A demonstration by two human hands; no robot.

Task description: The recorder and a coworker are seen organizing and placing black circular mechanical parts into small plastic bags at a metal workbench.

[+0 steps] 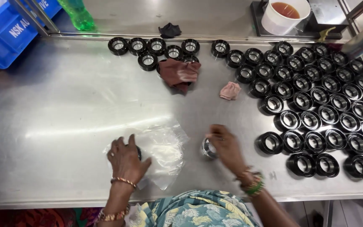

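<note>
Near the front edge of the steel table (64, 109), the left hand (126, 159) lies flat, fingers spread, pressing a clear plastic bag (161, 148) down; a dark ring just shows under its fingertips. The right hand (227, 147) is curled around a shiny ring-shaped part (208, 148), gripping it beside the bag's right edge. As I judge it, the step in hand is bagging or unbagging single rings; a next move would call for the bag mouth to be held open while the part is brought across.

To the right lie roughly forty black rings (311, 122) in slanted rows, and eight or so more sit far left of them; the exact count is unclear. Between the groups lie a maroon cloth (179, 72) and a small pink cloth (230, 91), with one dark rag (169, 30) farther back. One white cup (283, 16), one green bottle (77, 13) and one blue crate (9, 33) stand along the far side.
</note>
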